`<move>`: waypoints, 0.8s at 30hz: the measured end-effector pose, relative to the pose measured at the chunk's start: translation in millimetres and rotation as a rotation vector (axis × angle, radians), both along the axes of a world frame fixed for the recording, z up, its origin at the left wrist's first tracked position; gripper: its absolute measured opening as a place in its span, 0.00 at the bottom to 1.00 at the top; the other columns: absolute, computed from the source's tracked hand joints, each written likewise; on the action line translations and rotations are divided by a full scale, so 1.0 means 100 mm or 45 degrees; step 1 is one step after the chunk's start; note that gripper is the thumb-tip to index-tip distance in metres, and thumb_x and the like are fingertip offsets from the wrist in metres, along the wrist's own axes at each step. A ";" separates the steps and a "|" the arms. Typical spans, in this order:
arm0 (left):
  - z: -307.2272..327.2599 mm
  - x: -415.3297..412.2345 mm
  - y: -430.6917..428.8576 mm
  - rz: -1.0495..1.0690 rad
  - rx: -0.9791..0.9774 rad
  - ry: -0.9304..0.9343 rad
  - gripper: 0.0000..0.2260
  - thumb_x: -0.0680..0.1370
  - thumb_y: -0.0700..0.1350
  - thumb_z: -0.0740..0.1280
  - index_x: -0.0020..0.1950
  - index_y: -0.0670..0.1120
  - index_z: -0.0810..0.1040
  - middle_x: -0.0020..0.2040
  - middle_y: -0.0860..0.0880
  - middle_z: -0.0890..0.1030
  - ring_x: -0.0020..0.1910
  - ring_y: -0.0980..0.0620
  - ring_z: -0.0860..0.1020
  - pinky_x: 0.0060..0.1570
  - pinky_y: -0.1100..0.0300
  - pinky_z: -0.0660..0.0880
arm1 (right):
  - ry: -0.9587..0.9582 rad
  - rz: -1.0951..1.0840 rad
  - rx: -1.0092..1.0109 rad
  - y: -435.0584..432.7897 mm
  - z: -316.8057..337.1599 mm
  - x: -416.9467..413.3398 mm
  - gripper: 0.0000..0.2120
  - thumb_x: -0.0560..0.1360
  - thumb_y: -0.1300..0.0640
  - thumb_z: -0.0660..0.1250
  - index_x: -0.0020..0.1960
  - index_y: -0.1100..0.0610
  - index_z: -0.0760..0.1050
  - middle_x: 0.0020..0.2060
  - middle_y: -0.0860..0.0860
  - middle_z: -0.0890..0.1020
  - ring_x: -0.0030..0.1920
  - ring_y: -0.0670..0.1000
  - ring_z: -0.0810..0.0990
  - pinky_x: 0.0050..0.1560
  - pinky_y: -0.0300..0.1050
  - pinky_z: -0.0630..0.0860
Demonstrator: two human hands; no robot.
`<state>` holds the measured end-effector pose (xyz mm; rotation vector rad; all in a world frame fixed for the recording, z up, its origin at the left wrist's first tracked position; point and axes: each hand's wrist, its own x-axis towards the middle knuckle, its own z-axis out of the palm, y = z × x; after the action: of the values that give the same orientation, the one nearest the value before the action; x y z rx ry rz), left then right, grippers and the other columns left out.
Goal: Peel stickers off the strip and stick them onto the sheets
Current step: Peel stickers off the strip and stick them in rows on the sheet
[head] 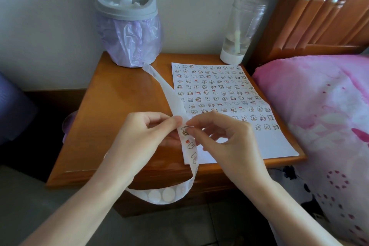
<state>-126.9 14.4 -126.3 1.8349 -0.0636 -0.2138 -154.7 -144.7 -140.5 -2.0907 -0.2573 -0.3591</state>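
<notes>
A long white sticker strip (191,146) runs from beside the bin, across the nightstand, through my hands, and loops down over the front edge. Small cartoon stickers show on it just below my fingers. My left hand (143,138) pinches the strip between thumb and forefinger. My right hand (223,140) pinches at the top sticker (185,130) on the strip, right beside my left fingertips. A white sheet (259,142) lies on the nightstand under and beyond my right hand, with several rows of small stickers on it and its near part bare.
The wooden nightstand (111,118) carries a grey swing-lid bin with a purple bag (129,32) at the back left and a clear bottle (239,32) at the back right. A pink bed cover (319,110) borders the right side.
</notes>
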 end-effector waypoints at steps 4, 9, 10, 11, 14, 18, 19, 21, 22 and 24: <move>-0.06 0.03 0.02 0.014 0.044 0.009 0.09 0.73 0.54 0.67 0.37 0.53 0.83 0.36 0.57 0.84 0.41 0.57 0.83 0.49 0.58 0.78 | -0.023 0.018 -0.046 0.01 -0.01 0.01 0.05 0.73 0.59 0.71 0.46 0.50 0.81 0.39 0.36 0.82 0.42 0.41 0.81 0.39 0.35 0.79; -0.06 0.03 0.02 -0.016 -0.030 0.043 0.07 0.75 0.48 0.68 0.38 0.50 0.83 0.35 0.55 0.85 0.37 0.58 0.84 0.41 0.68 0.79 | 0.088 0.032 0.017 0.01 0.01 0.03 0.05 0.72 0.59 0.71 0.43 0.49 0.80 0.41 0.40 0.81 0.44 0.43 0.78 0.40 0.33 0.76; -0.06 0.04 0.02 -0.016 -0.026 0.041 0.07 0.75 0.48 0.68 0.39 0.50 0.83 0.35 0.55 0.85 0.36 0.58 0.84 0.38 0.71 0.78 | 0.106 0.034 0.018 0.01 0.02 0.04 0.06 0.72 0.58 0.72 0.42 0.48 0.80 0.42 0.41 0.80 0.44 0.44 0.78 0.40 0.34 0.75; -0.07 0.04 0.02 -0.012 -0.016 0.034 0.07 0.75 0.48 0.68 0.40 0.49 0.83 0.35 0.54 0.85 0.36 0.58 0.84 0.37 0.72 0.77 | 0.127 0.040 0.026 0.01 0.02 0.05 0.06 0.72 0.58 0.71 0.41 0.47 0.78 0.42 0.41 0.80 0.44 0.45 0.77 0.41 0.35 0.76; -0.10 0.05 0.03 -0.014 0.033 -0.014 0.07 0.75 0.49 0.67 0.43 0.48 0.83 0.38 0.53 0.85 0.38 0.57 0.84 0.42 0.67 0.78 | 0.200 0.084 0.121 -0.04 0.08 0.06 0.04 0.72 0.57 0.70 0.41 0.48 0.79 0.40 0.43 0.82 0.42 0.45 0.78 0.41 0.37 0.76; -0.12 0.06 0.04 -0.033 0.059 -0.021 0.07 0.76 0.49 0.66 0.43 0.49 0.83 0.40 0.54 0.85 0.39 0.56 0.84 0.49 0.56 0.81 | 0.373 -0.005 0.327 -0.27 0.18 0.12 0.01 0.71 0.59 0.71 0.42 0.55 0.81 0.37 0.48 0.84 0.33 0.42 0.77 0.32 0.35 0.72; -0.13 0.05 0.04 -0.045 0.061 -0.007 0.07 0.76 0.49 0.66 0.43 0.49 0.83 0.41 0.54 0.85 0.39 0.56 0.84 0.49 0.53 0.81 | 0.412 -0.038 0.338 -0.33 0.18 0.14 0.01 0.71 0.60 0.71 0.42 0.55 0.81 0.36 0.49 0.84 0.31 0.42 0.75 0.31 0.35 0.71; -0.15 0.05 0.03 -0.075 0.089 0.005 0.07 0.75 0.50 0.66 0.43 0.51 0.83 0.41 0.56 0.85 0.40 0.56 0.84 0.50 0.49 0.80 | 0.463 -0.080 0.296 -0.42 0.19 0.16 0.01 0.71 0.59 0.71 0.41 0.54 0.81 0.35 0.48 0.83 0.29 0.41 0.73 0.31 0.35 0.71; -0.15 0.05 0.03 -0.086 0.108 0.009 0.07 0.75 0.51 0.66 0.43 0.52 0.83 0.42 0.56 0.85 0.40 0.56 0.84 0.51 0.47 0.79 | 0.486 -0.087 0.261 -0.44 0.19 0.16 0.01 0.71 0.58 0.72 0.40 0.54 0.81 0.34 0.47 0.83 0.29 0.41 0.73 0.32 0.35 0.71; -0.17 0.05 0.03 -0.098 0.135 0.014 0.07 0.74 0.53 0.66 0.43 0.53 0.83 0.42 0.57 0.85 0.41 0.57 0.84 0.52 0.46 0.78 | 0.541 -0.073 0.193 -0.45 0.17 0.16 0.02 0.71 0.56 0.72 0.40 0.53 0.81 0.33 0.44 0.82 0.28 0.39 0.73 0.32 0.32 0.71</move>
<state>-121.8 17.3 -142.9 1.9386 -0.1169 -0.2857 -138.7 -189.3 -123.3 -1.9713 0.0804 0.0364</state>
